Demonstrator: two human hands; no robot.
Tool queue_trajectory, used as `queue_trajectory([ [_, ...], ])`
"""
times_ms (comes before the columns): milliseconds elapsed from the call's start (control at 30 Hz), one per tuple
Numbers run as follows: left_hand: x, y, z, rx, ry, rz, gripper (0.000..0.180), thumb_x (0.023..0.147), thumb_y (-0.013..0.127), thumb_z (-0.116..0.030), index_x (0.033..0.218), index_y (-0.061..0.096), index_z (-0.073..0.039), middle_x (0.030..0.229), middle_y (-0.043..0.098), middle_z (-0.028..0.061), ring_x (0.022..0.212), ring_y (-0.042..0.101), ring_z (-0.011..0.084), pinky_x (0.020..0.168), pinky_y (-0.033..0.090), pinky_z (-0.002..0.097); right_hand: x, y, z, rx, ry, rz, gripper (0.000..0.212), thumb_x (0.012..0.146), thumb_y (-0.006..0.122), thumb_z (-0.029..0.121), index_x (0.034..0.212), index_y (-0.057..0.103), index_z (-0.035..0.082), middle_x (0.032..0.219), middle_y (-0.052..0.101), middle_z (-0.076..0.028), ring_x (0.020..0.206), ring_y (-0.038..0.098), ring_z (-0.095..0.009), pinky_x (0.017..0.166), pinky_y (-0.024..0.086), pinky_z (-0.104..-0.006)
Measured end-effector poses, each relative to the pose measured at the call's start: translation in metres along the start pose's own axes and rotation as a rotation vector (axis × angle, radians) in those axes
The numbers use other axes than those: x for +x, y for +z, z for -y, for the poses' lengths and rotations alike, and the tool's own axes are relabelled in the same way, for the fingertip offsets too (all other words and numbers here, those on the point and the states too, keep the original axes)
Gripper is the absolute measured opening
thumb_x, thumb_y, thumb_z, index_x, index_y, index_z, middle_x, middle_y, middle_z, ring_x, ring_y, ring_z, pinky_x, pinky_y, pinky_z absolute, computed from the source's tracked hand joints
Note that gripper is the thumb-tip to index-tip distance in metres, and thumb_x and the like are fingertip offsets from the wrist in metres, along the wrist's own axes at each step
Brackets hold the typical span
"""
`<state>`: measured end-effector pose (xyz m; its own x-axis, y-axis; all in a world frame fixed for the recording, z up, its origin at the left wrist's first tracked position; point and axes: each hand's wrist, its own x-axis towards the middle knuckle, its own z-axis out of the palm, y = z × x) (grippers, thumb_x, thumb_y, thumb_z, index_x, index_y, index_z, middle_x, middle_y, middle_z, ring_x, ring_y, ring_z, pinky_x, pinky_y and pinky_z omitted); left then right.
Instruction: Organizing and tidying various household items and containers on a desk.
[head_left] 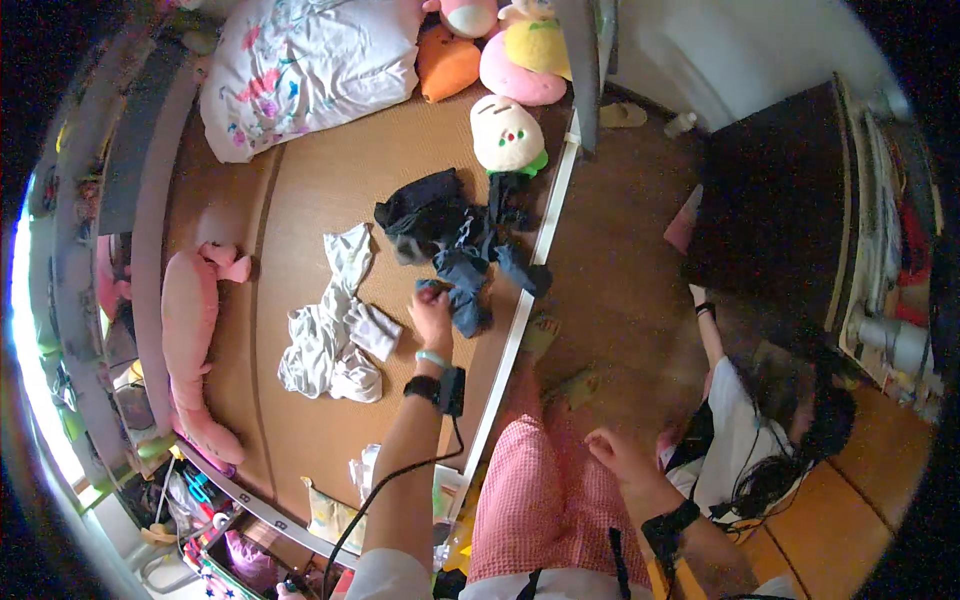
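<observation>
My left hand [430, 318] reaches over the bed mat with its fingers closed on a dark blue sock [427, 287]. Beside it lie more dark blue socks [462, 275], next to a heap of black clothing [425, 205]. To the left of that hand is a loose pile of white clothes [325, 345], with a small folded white piece [373, 330] at its right side. Over the floor side, near my pink checked trousers [515, 500], my right hand [612, 450] hangs with curled fingers and nothing visible in them.
A white bed edge [545, 240] runs along the right. Plush toys [508, 135] and a flowered pillow [310, 70] lie at the far end; a long pink plush [190, 340] lies left. Another person [750, 430] is low at the right, beside a dark cabinet [770, 200].
</observation>
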<state>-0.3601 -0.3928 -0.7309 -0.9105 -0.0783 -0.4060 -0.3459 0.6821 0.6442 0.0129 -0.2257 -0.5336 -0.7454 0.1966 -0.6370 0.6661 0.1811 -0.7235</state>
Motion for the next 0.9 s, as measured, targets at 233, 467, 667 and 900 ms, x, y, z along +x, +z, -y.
queue_trajectory([
  [233, 0.066, 0.008, -0.102, 0.210, 0.509, -0.349, 0.051, 0.073, 0.074, -0.013, 0.120, 0.053, -0.007, 0.112, 0.051, 0.0227, 0.103, 0.054, 0.0409, 0.088, 0.046, 0.0458, -0.006, -0.008, -0.005, 0.005, 0.111, 0.009, 0.016, 0.092, 0.060, 0.018, 0.106, 0.060, 0.009, 0.092, 0.066, -0.007, 0.081, 0.062, -0.018, 0.075, 0.049, -0.0290],
  [467, 0.041, 0.006, -0.070, -0.092, 0.468, -0.022, 0.049, 0.074, 0.073, -0.006, 0.119, 0.054, -0.006, 0.110, 0.054, 0.0166, 0.098, 0.057, 0.0318, 0.085, 0.048, 0.0395, -0.012, -0.013, 0.006, -0.128, 0.211, 0.043, 0.018, 0.091, 0.061, 0.018, 0.106, 0.060, 0.007, 0.091, 0.068, -0.010, 0.082, 0.066, -0.022, 0.073, 0.051, -0.0324],
  [667, -0.048, 0.024, 0.003, 0.188, -0.229, -0.326, 0.065, 0.070, 0.079, -0.005, 0.126, 0.046, -0.002, 0.117, 0.053, 0.0163, 0.105, 0.055, 0.0327, 0.094, 0.044, 0.0403, 0.002, -0.007, 0.008, -0.037, 0.196, 0.081, 0.020, 0.091, 0.061, 0.018, 0.109, 0.061, 0.008, 0.100, 0.067, -0.013, 0.090, 0.065, -0.025, 0.077, 0.051, -0.0339],
  [900, -0.023, 0.056, 0.052, -0.359, -0.236, -0.016, 0.030, 0.081, 0.064, -0.001, 0.109, 0.054, -0.002, 0.091, 0.059, 0.0074, 0.083, 0.058, 0.0216, 0.079, 0.049, 0.0336, 0.004, -0.007, 0.016, -0.022, 0.070, 0.003, 0.019, 0.091, 0.061, 0.018, 0.106, 0.061, 0.007, 0.098, 0.066, -0.010, 0.090, 0.064, -0.024, 0.077, 0.049, -0.0329],
])
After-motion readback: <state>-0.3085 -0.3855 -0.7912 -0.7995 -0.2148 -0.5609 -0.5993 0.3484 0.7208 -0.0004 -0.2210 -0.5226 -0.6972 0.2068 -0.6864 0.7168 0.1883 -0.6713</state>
